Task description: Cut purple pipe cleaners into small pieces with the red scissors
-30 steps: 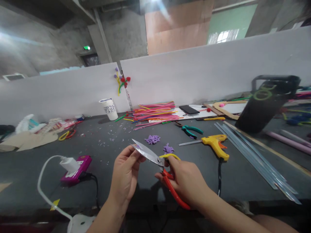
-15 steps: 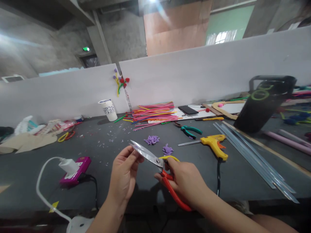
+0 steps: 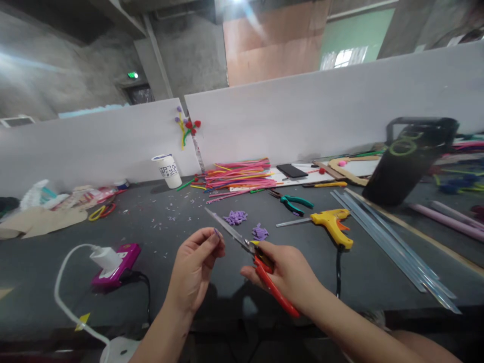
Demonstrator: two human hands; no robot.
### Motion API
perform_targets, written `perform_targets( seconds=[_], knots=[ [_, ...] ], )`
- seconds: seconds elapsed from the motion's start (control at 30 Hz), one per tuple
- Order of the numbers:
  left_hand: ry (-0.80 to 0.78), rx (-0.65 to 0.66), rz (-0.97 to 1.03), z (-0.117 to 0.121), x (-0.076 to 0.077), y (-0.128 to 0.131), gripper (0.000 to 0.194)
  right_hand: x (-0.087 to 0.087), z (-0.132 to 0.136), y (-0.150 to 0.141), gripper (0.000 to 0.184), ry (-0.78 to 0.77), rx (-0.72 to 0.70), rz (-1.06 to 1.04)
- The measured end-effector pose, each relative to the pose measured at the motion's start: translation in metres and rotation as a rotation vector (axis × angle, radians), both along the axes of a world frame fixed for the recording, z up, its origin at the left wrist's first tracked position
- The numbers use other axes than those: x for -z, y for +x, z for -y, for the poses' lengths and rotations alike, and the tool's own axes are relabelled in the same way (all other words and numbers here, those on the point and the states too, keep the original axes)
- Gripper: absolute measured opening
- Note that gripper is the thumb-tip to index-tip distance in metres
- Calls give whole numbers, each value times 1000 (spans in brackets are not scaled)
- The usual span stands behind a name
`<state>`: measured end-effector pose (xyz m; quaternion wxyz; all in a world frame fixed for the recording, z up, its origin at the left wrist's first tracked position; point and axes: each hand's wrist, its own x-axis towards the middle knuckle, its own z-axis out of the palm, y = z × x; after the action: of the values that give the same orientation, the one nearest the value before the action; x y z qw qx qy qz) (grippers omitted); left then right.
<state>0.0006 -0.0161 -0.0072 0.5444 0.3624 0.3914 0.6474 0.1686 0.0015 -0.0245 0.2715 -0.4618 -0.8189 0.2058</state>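
Note:
My right hand [image 3: 289,269] is wrapped round the red and yellow handles of a pair of scissors [image 3: 230,228], whose blades point up and to the left. Left of the blades, apart from them, my left hand [image 3: 198,262] is closed in a pinch. A tiny purple piece shows at its fingertips, probably of the same fuzzy stem as the cut bits; most of it is hidden. Just beyond the scissors lie two small piles of cut purple pipe cleaner pieces, the farther pile [image 3: 235,217] and the nearer pile [image 3: 260,232].
Right of my hands lie a yellow glue gun [image 3: 333,224], green pliers [image 3: 291,201] and clear glue sticks [image 3: 393,247]. A black bottle [image 3: 410,161] stands beyond. Pipe cleaners [image 3: 238,176] and a white cup [image 3: 167,171] are at the back. A magenta power block [image 3: 117,264] with cables lies left.
The scissors have come away from my left fingertips, moving slightly right, and their blades have turned edge-on. My left hand stays in nearly the same place, pinched.

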Motion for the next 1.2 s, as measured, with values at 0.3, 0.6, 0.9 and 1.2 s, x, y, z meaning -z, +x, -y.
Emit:
perform_targets(
  seconds=[0.3,0.6,0.9,1.2],
  knots=[
    [-174,339,-199,2,6,13,5,-13,-8,-6,15,-553,-129,-598],
    [-172,423,-298,2,10,16,8,-15,-5,-3,4,-650,-112,-618],
    [-90,262,-593,-1,12,17,7,-8,-8,-5,6,-533,-18,-607],
    [-2,212,-801,-1,14,19,8,-1,-11,-6,6,-421,-20,-524]
  ],
)
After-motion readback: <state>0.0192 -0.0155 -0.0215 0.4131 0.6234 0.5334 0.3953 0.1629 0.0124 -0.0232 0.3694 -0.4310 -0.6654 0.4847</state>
